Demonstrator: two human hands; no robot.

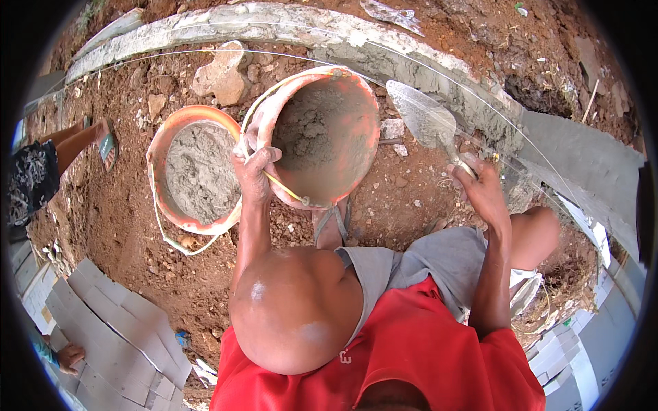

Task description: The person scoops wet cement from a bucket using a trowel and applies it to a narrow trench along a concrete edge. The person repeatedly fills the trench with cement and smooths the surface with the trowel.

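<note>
My left hand [259, 162] is closed on the rim and handle of an orange bucket [371, 113], which tilts on the ground in front of me. Wet grey mortar [317, 127] lies inside and smears its walls. In my right hand [478, 186] is a trowel [426, 116], gripped by its handle, its broad blade coated with mortar and pointing up and left. Left of the tilted bucket stands a second orange bucket [160, 171], nearly full of mortar, its pale handle hanging down the near side.
A low mortared wall edge [274, 24] curves across the far side, with a thin string [295, 56] stretched along it. A large stone [223, 74] lies beyond the buckets. At left are another person's leg [79, 137] and, lower, a person's hand [70, 357] by grey sheets [116, 329].
</note>
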